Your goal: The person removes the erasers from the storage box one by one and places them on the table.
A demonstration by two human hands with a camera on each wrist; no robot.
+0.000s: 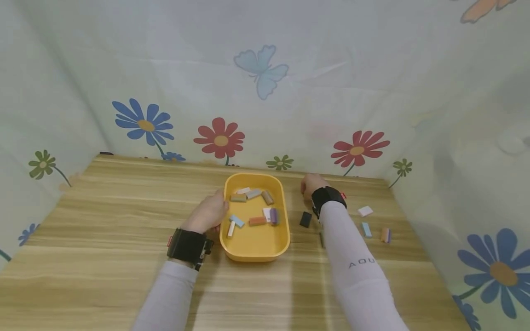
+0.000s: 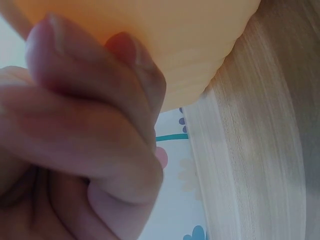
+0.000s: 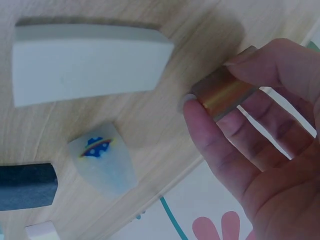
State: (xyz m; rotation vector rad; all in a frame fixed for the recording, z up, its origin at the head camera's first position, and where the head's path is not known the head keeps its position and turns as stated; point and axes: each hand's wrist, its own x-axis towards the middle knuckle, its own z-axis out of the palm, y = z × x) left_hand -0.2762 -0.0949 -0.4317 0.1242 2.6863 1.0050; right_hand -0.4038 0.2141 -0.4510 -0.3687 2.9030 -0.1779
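A yellow plastic bin [image 1: 254, 256] stands on the table, with several small erasers inside, among them an orange-brown one [image 1: 257, 221], a blue one [image 1: 237, 221] and a purple one [image 1: 273, 216]. At its left side my left hand [image 1: 209, 212] grips the rim; curled fingers [image 2: 95, 130] lie against the outer wall in the left wrist view. Right of the bin, my right hand [image 1: 311, 185] pinches a small brown eraser [image 3: 227, 90] between thumb and fingertips, close over the table. Near that hand lie a white block [image 3: 90, 67], a translucent eraser [image 3: 105, 162] with a printed picture, and a black eraser [image 3: 27, 186].
Farther right on the table [image 1: 124, 230] lie a white eraser [image 1: 365, 211], a light blue one [image 1: 366, 230] and a tan and purple one [image 1: 386, 235]. A flower-printed curtain [image 1: 265, 128] hangs along the back edge and both sides.
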